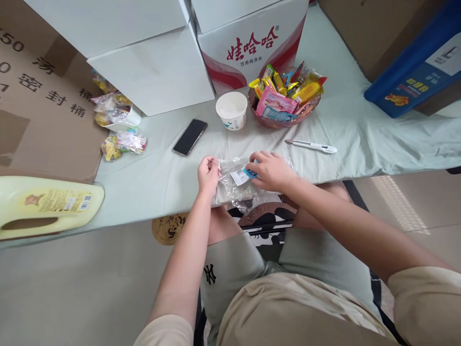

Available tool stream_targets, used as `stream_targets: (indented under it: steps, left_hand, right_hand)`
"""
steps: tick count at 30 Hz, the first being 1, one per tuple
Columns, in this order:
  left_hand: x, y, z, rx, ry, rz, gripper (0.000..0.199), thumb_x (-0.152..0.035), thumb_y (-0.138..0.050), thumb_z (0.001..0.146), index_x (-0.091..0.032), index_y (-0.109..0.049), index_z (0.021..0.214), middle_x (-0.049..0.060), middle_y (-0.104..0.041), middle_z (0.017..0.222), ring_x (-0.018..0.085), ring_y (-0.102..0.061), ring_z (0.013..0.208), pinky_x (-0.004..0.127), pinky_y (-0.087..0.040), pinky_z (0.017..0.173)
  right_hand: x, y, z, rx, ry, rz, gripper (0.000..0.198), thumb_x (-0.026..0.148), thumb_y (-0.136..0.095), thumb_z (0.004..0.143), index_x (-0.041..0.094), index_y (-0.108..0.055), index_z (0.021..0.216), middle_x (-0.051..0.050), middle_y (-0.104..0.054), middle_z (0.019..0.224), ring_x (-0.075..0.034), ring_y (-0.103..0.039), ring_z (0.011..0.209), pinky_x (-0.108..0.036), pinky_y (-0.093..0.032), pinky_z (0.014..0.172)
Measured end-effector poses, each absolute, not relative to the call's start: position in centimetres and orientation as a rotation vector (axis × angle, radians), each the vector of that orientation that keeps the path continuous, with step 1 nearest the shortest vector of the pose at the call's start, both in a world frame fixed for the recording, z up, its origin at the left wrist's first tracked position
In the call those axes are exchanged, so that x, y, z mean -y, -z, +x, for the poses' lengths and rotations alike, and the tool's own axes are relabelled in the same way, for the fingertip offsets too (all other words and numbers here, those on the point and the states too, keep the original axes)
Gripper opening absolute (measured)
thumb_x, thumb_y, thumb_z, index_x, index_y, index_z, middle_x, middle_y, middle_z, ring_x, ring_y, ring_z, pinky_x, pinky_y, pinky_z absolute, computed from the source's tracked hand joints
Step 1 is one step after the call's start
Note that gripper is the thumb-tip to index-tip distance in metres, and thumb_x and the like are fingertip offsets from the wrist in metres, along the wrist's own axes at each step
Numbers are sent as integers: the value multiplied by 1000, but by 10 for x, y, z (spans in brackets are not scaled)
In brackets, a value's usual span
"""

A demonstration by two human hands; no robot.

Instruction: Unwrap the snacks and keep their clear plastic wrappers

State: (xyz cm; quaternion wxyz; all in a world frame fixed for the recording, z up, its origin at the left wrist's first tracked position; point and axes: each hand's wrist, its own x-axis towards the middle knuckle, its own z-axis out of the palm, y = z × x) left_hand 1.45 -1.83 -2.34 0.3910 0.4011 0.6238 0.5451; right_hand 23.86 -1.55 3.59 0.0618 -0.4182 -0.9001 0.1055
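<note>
A clear plastic bag [239,190] with a white label and a blue patch lies at the table's front edge, partly hanging over it. My left hand [208,175] is closed, pinching the bag's left side. Over the bag's right part rests my right hand [270,170], its fingers curled down at the blue patch; the fingertips are partly hidden. A white utility knife [311,146] lies just beyond my right hand. Behind the bag stands a white paper bowl [231,111], and left of it a dark phone [190,137] lies flat.
A glass bowl [288,117] heaped with wrapped snacks stands before a white and red carton [252,48]. To the left are wrapped sweets [124,142], a yellow jug [54,206] and a cardboard box [43,101]. A blue container [414,72] leans at the right.
</note>
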Motion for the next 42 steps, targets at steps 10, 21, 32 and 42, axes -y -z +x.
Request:
stream_targets:
  steps: [10,21,32,42]
  left_hand:
    - [18,26,13,-1578,-1406,1050,23,-37,-68,90,-20,-56,81,-6,-48,58,7,-44,44,19,-31,42]
    - [20,25,15,-1566,-1379,1030,19,-32,-66,91,-19,-56,81,-6,-47,59,7,-45,45,19,-33,42]
    - [18,22,13,-1516,-1436,986,18,-30,-68,89,-19,-56,79,-7,-45,52,7,-41,41,19,-27,40]
    - [19,20,13,-1507,-1440,946,21,-32,-69,88,-20,-55,79,-8,-44,50,7,-37,39,19,-23,38]
  right_hand:
    - [25,-16,231,2661,-267,-1201,25,29,-51,98,18,-70,110,-11,-71,111,-27,-58,99,-39,-37,80]
    - [15,-19,232,2845,-453,-1163,53,21,-61,87,27,-58,140,-7,-55,150,-33,-49,135,-47,-40,103]
    - [-23,-36,221,2944,-775,-1266,55,31,-67,85,31,-60,139,-8,-55,146,-34,-49,130,-48,-41,101]
    - [-21,-27,231,3178,-623,-971,89,20,-72,72,29,-42,155,-10,-45,158,-40,-42,139,-55,-39,108]
